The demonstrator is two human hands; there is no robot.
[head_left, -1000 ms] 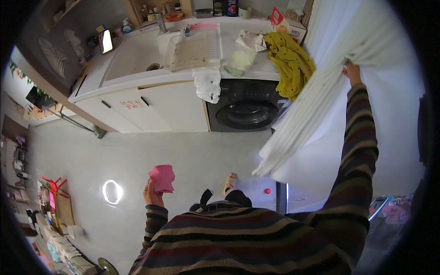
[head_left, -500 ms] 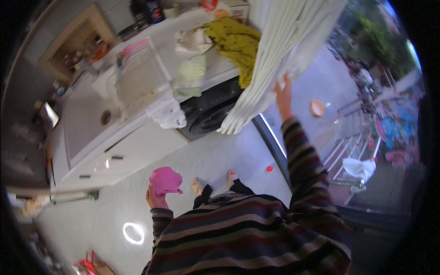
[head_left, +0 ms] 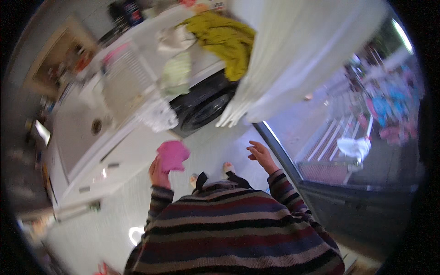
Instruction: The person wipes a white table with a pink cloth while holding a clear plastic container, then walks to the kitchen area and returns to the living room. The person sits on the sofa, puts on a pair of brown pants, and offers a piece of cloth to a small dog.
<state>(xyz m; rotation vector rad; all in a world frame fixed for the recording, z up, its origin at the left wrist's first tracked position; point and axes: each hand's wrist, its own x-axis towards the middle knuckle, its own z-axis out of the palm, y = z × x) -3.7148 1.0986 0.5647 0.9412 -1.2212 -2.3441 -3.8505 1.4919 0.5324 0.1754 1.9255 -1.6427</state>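
Observation:
A folded pink cloth point(head_left: 173, 156) is gripped in my left hand point(head_left: 159, 174), held in front of my body over the floor. My right hand point(head_left: 261, 154) is bent in the air with its fingers apart and nothing in it, beside the door track. Beyond that hand hangs a long white curtain point(head_left: 293, 59), its lower edge swung out to the right. Left of the curtain, a mustard-yellow garment point(head_left: 224, 39) and a pale green cloth point(head_left: 176, 75) lie over the counter edge, above a black front-loading washing machine point(head_left: 206, 110).
A sink with a washboard point(head_left: 126, 85) is set into the white counter point(head_left: 73, 133) on the left, a white lacy cloth point(head_left: 158, 117) draped at its corner. At the right, past the door track point(head_left: 275, 142), stands a white drying rack point(head_left: 330, 142) with laundry.
My right hand has come away from the curtain and back toward my body. The curtain has swung out to the right. My left hand has risen slightly with the pink cloth.

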